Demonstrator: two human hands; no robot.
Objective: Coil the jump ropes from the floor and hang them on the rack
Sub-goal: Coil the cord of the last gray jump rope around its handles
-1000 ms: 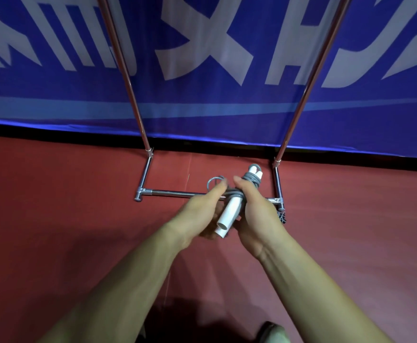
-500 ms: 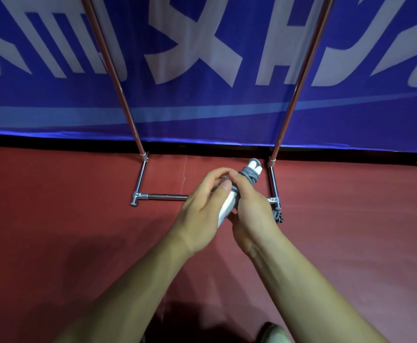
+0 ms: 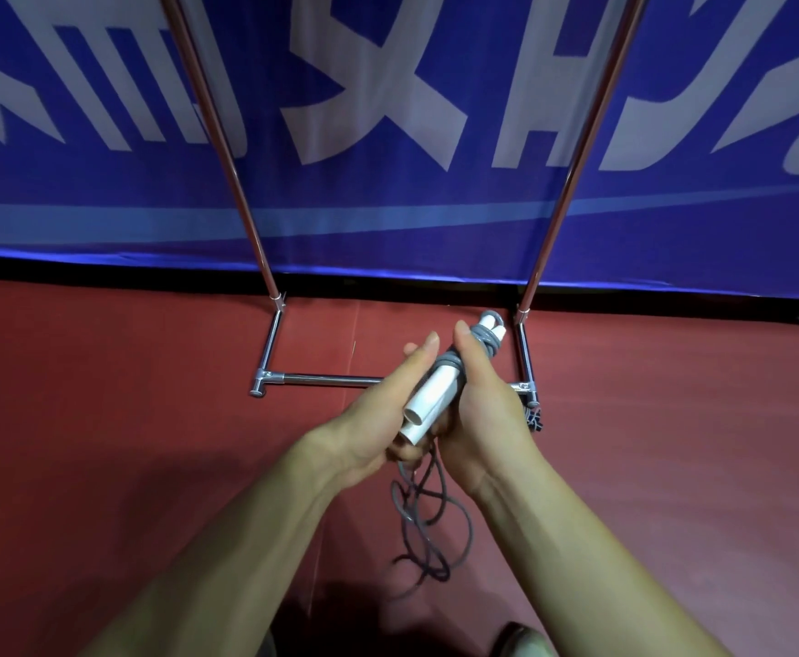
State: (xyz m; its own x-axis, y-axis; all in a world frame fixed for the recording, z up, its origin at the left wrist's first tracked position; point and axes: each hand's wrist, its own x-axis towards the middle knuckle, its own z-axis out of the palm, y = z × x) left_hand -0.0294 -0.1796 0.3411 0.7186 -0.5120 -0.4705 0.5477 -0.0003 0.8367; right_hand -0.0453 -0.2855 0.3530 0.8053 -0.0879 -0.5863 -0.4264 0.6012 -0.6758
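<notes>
Red floor [image 3: 151, 443], rack [image 3: 326, 380] beyond. Left grip [image 3: 373, 424] and right grip [image 3: 490, 410] clasp rope handles [image 3: 430, 395]; dangling cord [image 3: 428, 528], apparently unsecured, may unravel.

Head-worn view, forward and down

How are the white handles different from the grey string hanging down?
The handles are white; the cord is grey. The handles are straight, stiff tubes; the cord is thin and loops. The left hand and right hand grip the handles; the cord mostly dangles below them. Both are parts of one jump rope.
</notes>
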